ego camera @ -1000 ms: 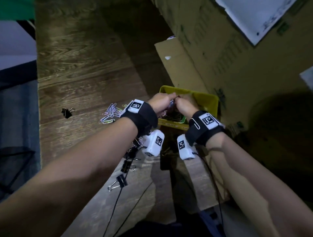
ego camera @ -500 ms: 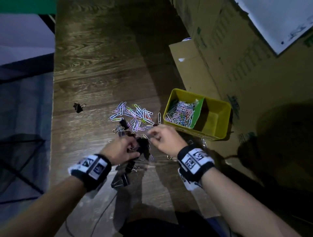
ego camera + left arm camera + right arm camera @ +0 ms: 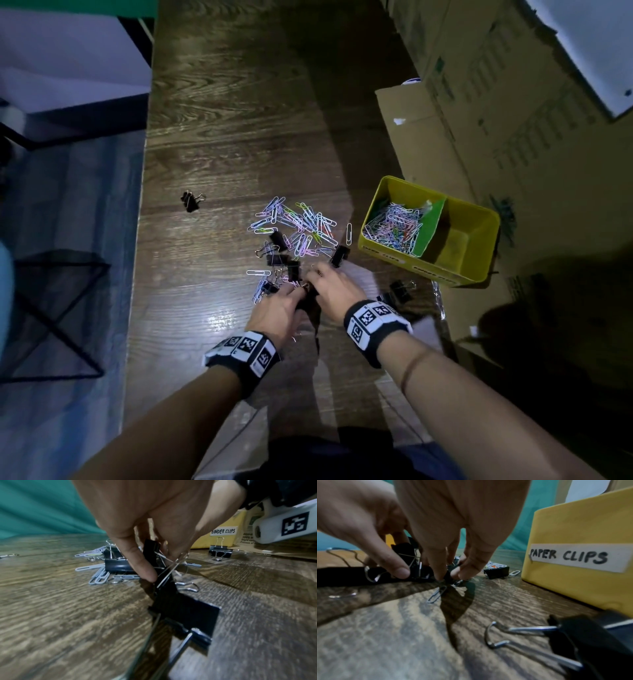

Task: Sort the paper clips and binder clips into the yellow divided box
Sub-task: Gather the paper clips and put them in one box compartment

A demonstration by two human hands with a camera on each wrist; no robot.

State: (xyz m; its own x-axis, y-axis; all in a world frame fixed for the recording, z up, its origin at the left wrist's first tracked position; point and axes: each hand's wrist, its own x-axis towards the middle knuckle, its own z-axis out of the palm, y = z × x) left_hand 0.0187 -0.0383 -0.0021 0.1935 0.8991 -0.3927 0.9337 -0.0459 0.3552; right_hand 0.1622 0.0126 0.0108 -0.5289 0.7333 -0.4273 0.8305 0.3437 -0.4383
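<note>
The yellow divided box stands at the right on the dark wooden table. Its left compartment holds several coloured paper clips; a green divider closes it off from the right compartment, where I see nothing. Loose paper clips and black binder clips lie mixed just left of the box. Both hands meet at the near edge of this heap. My left hand pinches a black binder clip. My right hand grips black binder clips between thumb and fingers.
One binder clip lies alone at the far left near the table edge, another in front of the box. Cardboard boxes rise behind and right of the yellow box. A black wire frame stands beyond the table's left edge.
A second ago both hands were over the yellow box. They have come back towards me to the heap and now hold binder clips.
</note>
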